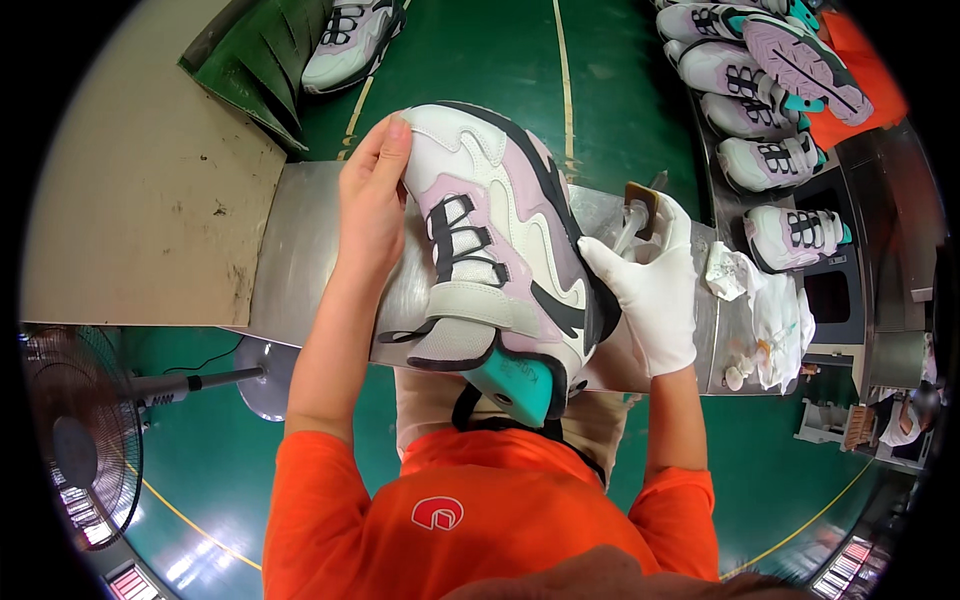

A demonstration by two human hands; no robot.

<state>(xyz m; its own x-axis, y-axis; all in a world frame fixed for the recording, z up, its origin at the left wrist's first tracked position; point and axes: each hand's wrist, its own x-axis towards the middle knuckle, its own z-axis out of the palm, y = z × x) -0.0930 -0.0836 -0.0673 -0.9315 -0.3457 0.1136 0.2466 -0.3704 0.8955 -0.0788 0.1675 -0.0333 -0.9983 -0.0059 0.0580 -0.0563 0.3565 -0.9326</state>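
A white, lilac and black sneaker (475, 220) is held up in front of me, its toe pointing away and its dark sole turned to the right. A teal shoe last (520, 385) fills its opening. My left hand (375, 185), bare, grips the toe from the left, thumb on top. My right hand (650, 280) wears a white glove. Its thumb reaches the sole edge, and its fingers curl around a slim, pale-handled tool (630, 225) with a brown flat piece; its exact kind is unclear.
Below the sneaker is a metal ledge (300, 230) before the green belt (470, 50). Several similar sneakers (770, 160) line the right side; another sneaker (350, 45) sits far left. Crumpled white cloth (775, 320) lies right. A fan (85, 430) stands at lower left.
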